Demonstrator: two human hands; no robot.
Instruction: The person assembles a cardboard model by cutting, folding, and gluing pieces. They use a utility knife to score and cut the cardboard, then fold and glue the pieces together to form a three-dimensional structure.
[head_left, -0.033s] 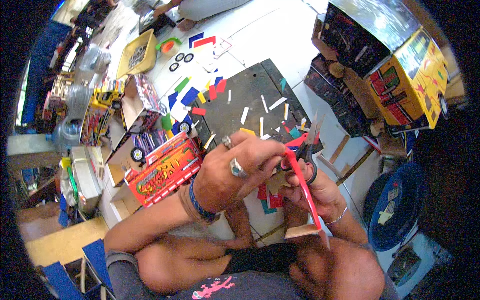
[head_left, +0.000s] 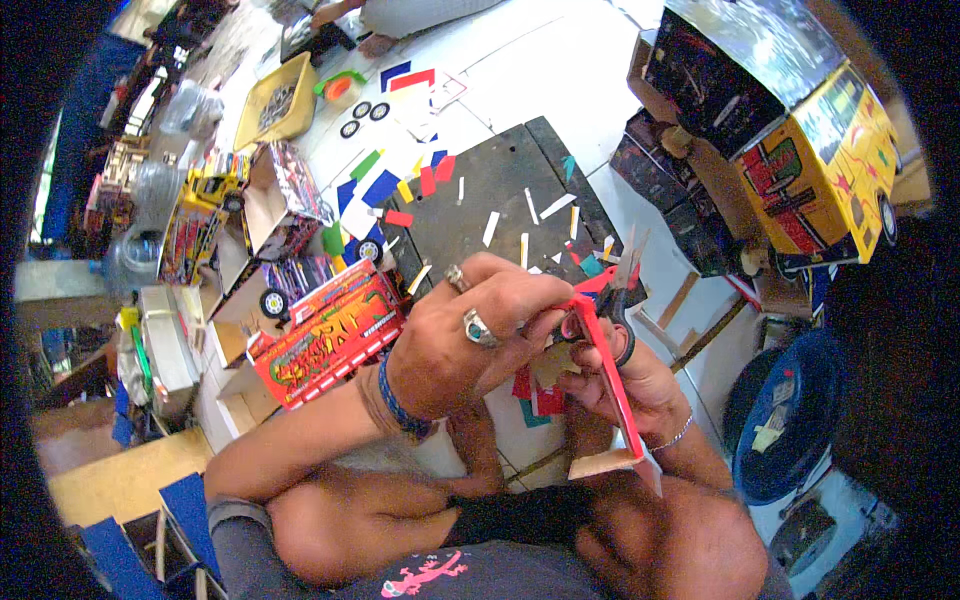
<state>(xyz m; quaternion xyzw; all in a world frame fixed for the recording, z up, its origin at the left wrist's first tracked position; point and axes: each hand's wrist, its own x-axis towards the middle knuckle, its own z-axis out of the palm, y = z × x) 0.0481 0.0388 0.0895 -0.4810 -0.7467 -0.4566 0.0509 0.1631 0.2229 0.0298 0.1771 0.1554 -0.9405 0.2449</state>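
My left hand (head_left: 478, 345), with rings on its fingers, pinches the upper end of a long red-edged piece (head_left: 614, 385). That piece is seen nearly edge-on and has a tan flap (head_left: 604, 463) at its lower end; its material is unclear. My right hand (head_left: 652, 388) grips dark-handled scissors (head_left: 627, 272), their blades pointing up and away. The red piece crosses in front of the right fingers and hides some of them. Beyond both hands, a dark board (head_left: 450, 225) carries several white, red and yellow scraps.
A red toy truck body (head_left: 330, 345) lies left of my left arm, beside other toy vehicles. A yellow tray (head_left: 277, 105) and loose black wheels (head_left: 364, 118) are farther off. Rightward stand a large yellow toy truck (head_left: 810, 170) and a blue basin (head_left: 795, 420). Another person sits beyond.
My left hand has risen very slightly, and a yellow scrap just beyond it is now hidden. Both hands keep their hold.
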